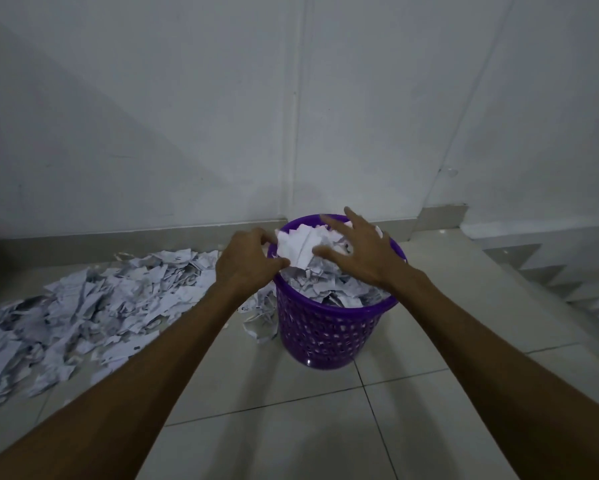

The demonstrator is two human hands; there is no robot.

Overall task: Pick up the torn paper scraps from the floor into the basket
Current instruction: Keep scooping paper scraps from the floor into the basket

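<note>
A purple perforated basket [325,334] stands on the tiled floor near the wall, heaped to the rim with torn white paper scraps [329,289]. Both my hands are over its mouth. My left hand [248,261] is at the basket's left rim, fingers curled against a bunch of scraps [296,245] that sits on top of the heap. My right hand [355,251] lies over the same bunch with fingers spread. A wide pile of scraps [94,306] covers the floor to the left. A few scraps [260,317] lie against the basket's left side.
A white wall runs behind the basket, with a grey skirting at its foot. A step or ledge [519,258] rises at the right. Pale floor tiles stretch in front of the basket.
</note>
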